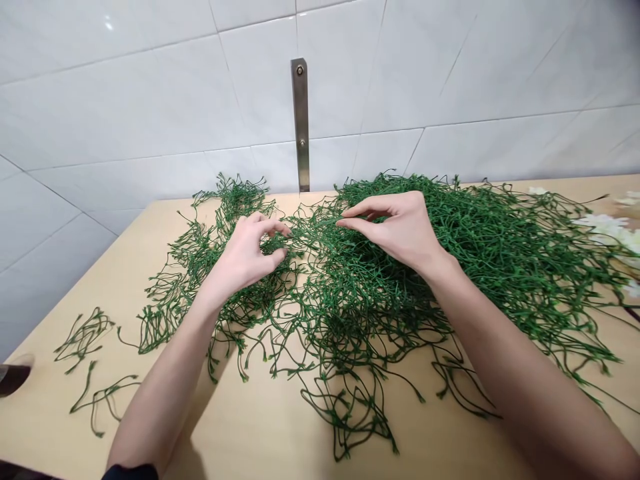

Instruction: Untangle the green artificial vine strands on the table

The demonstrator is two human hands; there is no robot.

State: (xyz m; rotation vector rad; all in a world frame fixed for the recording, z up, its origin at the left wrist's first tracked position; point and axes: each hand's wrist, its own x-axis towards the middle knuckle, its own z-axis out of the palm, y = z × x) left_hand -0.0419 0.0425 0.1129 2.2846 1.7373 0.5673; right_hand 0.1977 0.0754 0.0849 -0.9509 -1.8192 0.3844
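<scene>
Nearest the camera, two bare forearms reach in from the lower edge of the frame, the left one (165, 377) ending in a dark sleeve (131, 473) at lower left, the right one (505, 360) crossing the lower right. The left hand (250, 255), left of centre, is partly open, thumb and forefinger curved well apart above a looser spread of green artificial stems (193, 267); no stem can be made out in its grasp. The right hand (403, 227), right of centre, has thumb and forefinger brought nearly together at the edge of the large tangled heap (490, 247) of the same stems; whether the tips grip one cannot be told. The heap fills the centre and right of a pale wooden tabletop (255, 427), and thinner strands link it to the left-hand spread. A few stems (85, 337) lie apart at lower left. White flowers (607, 230) occupy the right edge; a dark object (14, 379), cut off by the left edge, is unidentifiable. Behind, a metal strip (301, 127) stands upright against white wall tiles (150, 100).
</scene>
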